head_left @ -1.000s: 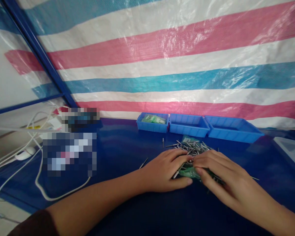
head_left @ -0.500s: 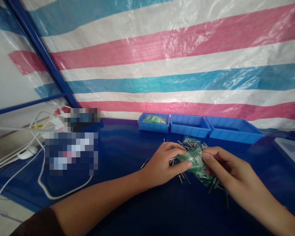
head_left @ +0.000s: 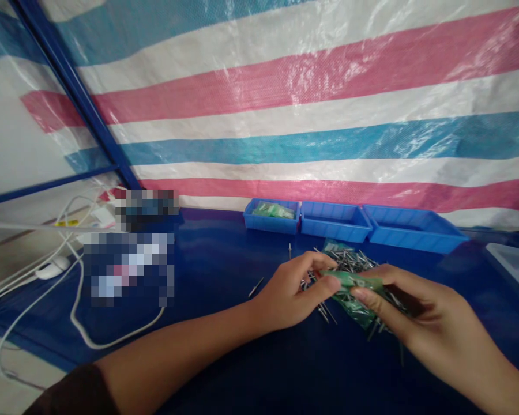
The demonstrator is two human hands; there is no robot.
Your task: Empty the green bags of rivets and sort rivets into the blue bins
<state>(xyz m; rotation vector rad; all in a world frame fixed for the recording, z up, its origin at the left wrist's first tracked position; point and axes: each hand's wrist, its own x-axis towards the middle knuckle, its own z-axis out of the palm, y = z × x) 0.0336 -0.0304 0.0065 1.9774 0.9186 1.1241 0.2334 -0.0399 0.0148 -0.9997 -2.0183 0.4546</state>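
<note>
With the clock centred on the held green bag (head_left: 350, 280) and 12 pointing away from the wearer, nearest is a dark sleeve (head_left: 71, 395) at 8 o'clock; bare forearm runs from it to the left hand (head_left: 296, 291) at 9, thumb and curled fingers pinching that end of the bag; right hand (head_left: 430, 305) at 4, thumb on the near face, fingers behind, gripping the other end; bag crinkled and shiny between the 2 hands, contents hard to make out.

White cable (head_left: 89, 344) loops over the blue table (head_left: 216, 259) at 8; 2nd green bag (head_left: 358, 314) just below the held bag at 6, loose pins to either side; stray pin (head_left: 256, 287) at 9, near the left wrist; heap of metal pins (head_left: 350, 260) at 12, tangled, partly hidden by the hands; 3rd green bag (head_left: 331, 246) at the heap's far edge; lone pin (head_left: 289, 251) at 10.

Farther out, clear container (head_left: 510, 271) at 3, cut by the view's edge; white mouse-shaped device (head_left: 54, 267) at 9, beside cables; 3 blue bins (head_left: 335, 230) in a row from 10 to 2, the leftmost holding green packets (head_left: 273, 211); striped sheet (head_left: 285, 92) behind everything; blue post (head_left: 73, 86) slanting at 10.
</note>
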